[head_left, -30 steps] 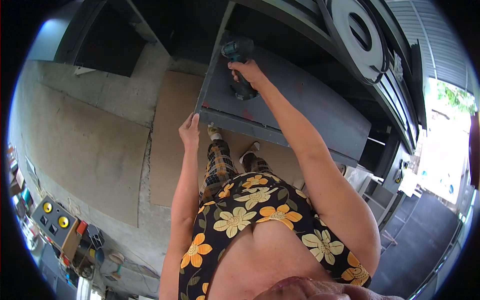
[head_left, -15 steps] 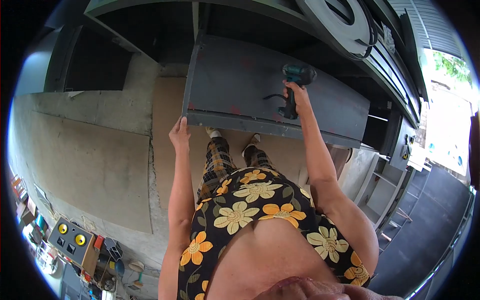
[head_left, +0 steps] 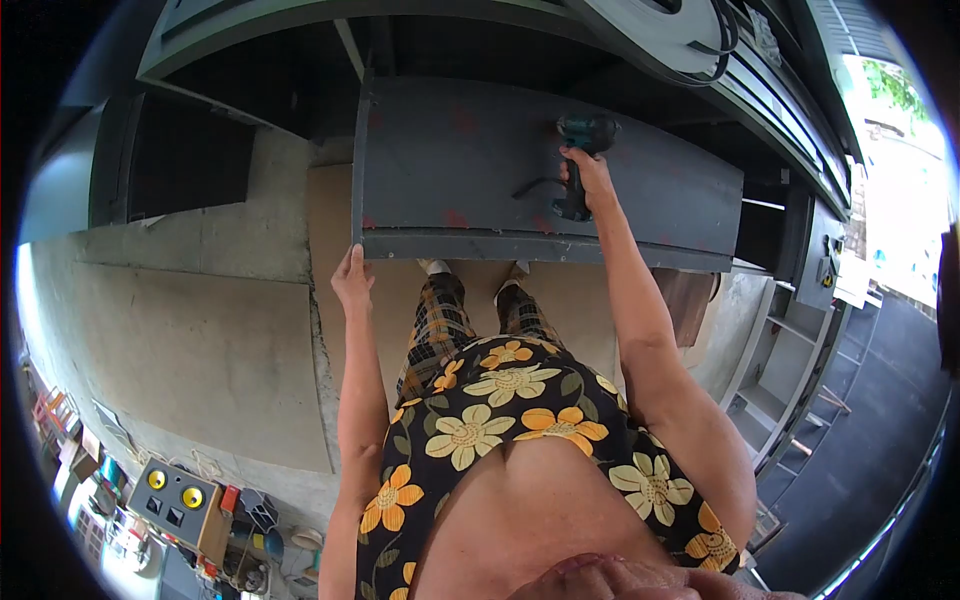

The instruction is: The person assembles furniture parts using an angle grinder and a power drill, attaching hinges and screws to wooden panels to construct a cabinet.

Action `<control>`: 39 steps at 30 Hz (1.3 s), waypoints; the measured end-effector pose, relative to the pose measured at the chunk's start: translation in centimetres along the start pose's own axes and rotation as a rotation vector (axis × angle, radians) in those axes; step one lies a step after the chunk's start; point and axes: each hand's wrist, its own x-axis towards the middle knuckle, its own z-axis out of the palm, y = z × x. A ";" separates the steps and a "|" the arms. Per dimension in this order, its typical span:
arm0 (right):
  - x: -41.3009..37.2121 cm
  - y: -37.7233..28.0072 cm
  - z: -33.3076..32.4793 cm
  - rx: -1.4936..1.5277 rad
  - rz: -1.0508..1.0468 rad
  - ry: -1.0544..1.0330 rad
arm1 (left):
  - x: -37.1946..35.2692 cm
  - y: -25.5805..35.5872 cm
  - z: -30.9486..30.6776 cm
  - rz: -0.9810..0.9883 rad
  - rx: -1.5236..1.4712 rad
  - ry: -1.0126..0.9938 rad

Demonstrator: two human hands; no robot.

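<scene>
My right hand (head_left: pixel 592 176) is closed around the handle of a teal and black cordless drill (head_left: pixel 588 130), held over a dark grey board (head_left: pixel 440 150). A dark strap hangs out to the left of the drill's handle. The board has reddish smudges on its surface and a raised rail (head_left: pixel 480 245) along the edge nearest me. At the near left corner, my left hand (head_left: pixel 352 282) grips the board's edge, thumb on top and fingers curled beneath, partly hidden.
A dark cabinet frame (head_left: pixel 250 95) rises behind the board. A coiled pale strip (head_left: pixel 665 35) lies on top of it. Brown sheets (head_left: pixel 190 355) cover the concrete floor. A speaker box (head_left: pixel 178 508) stands lower left, and a grey shelf unit (head_left: pixel 775 375) at the right.
My view has shifted slightly, and the board now looks more level. The drill sits a little further left and up in view. Both hands keep their hold.
</scene>
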 end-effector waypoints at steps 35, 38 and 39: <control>-21.7 11.0 -29.4 0.436 -0.106 0.581 | -9.1 0.2 7.2 1.080 1.264 0.152; -21.0 10.8 -31.2 0.487 -0.130 0.645 | -9.8 -0.9 9.0 1.154 1.255 -0.006; -20.5 10.7 -32.0 0.498 -0.145 0.660 | -10.0 -1.3 9.6 1.132 1.248 -0.042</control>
